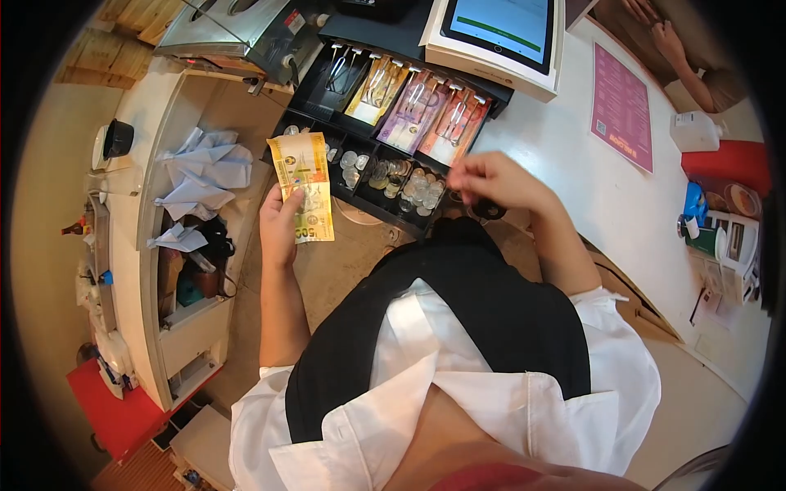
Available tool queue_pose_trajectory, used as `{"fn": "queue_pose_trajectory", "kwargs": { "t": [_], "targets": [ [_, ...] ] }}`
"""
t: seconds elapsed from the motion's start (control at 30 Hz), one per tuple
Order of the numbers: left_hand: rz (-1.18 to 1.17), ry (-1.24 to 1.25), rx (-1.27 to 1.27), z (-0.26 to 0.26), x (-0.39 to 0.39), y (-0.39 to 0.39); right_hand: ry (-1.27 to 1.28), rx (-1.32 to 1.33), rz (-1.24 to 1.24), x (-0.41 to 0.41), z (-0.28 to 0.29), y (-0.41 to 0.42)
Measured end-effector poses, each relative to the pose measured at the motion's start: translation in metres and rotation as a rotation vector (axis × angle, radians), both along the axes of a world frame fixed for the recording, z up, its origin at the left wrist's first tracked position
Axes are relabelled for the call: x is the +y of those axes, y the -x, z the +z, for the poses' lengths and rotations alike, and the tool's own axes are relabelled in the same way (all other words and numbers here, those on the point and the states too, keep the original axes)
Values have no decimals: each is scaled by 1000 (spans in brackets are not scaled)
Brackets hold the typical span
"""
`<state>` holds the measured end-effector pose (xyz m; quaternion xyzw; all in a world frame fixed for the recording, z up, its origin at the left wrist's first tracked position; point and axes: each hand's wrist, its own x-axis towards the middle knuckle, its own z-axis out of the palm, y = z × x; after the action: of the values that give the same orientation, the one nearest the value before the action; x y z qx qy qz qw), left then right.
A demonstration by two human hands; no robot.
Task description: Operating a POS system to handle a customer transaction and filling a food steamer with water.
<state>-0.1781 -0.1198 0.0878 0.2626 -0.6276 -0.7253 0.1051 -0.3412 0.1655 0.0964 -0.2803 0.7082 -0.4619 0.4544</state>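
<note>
My left hand grips a creased yellow banknote upright, thumb across its front, by the left side of an open black cash drawer. At the drawer's front right corner, my right hand has its fingers curled; whether anything is between them cannot be made out. A dark round object shows just below that hand. In the drawer's rear slots, wire clips hold yellow notes, purple notes and red notes. The rear left slot shows no notes. Coins lie in the front compartments.
A tablet in a white box stands over the drawer's rear right. On the white counter lies a pink printed sheet. A person's arm is beyond it. Crumpled white cloth or paper fills a left shelf below a steel appliance.
</note>
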Motion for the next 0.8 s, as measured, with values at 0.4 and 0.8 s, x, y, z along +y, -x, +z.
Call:
{"fn": "queue_pose_trajectory", "kwargs": {
  "t": [0.4,0.8],
  "targets": [
    [-138,9,51,-3,2,34,-144,1218,155,-162,-51,61],
    [-230,781,-123,-21,-42,131,98,1239,-255,-148,22,102]
  ]
}}
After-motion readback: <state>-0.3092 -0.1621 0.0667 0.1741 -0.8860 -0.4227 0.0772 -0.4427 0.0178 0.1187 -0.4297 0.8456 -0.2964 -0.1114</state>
